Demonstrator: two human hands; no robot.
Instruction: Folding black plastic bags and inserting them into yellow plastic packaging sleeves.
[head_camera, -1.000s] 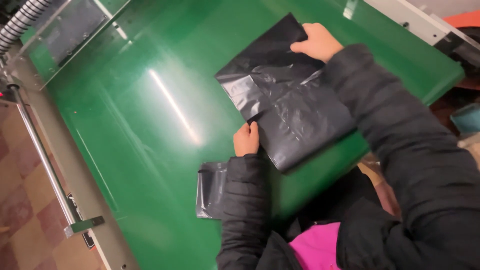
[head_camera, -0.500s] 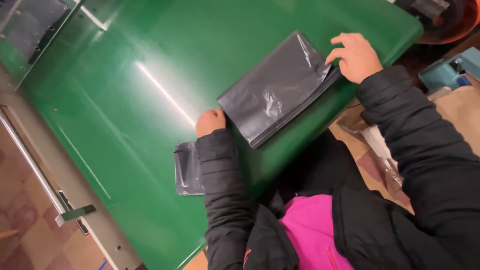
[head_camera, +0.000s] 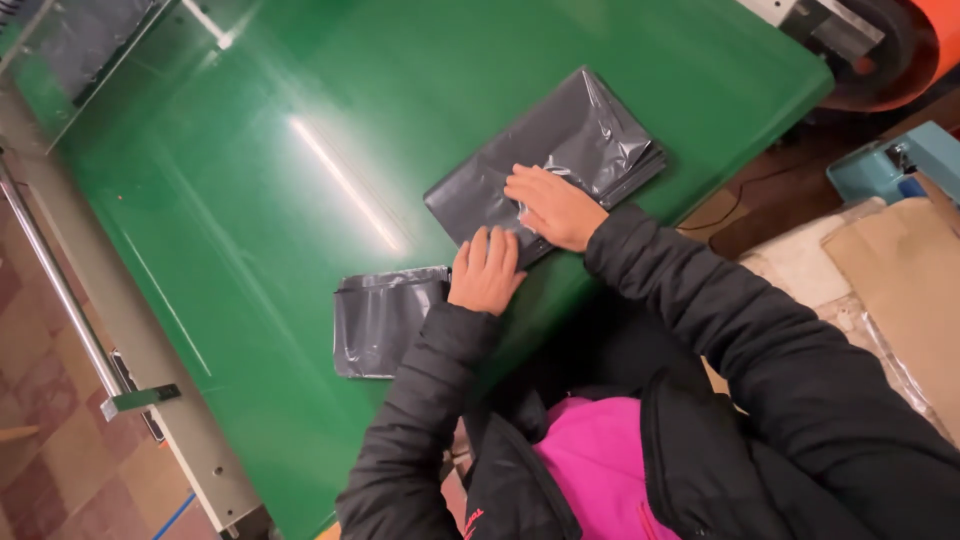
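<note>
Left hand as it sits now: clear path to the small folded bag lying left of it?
Probably yes. The left hand rests on the folded stack, right beside the small folded bag; only bare green table lies between them.

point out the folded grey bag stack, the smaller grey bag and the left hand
folded grey bag stack (head_camera: 590, 140), head view, upper flat face
smaller grey bag (head_camera: 385, 320), head view, middle
left hand (head_camera: 487, 275), head view, back of hand
</note>
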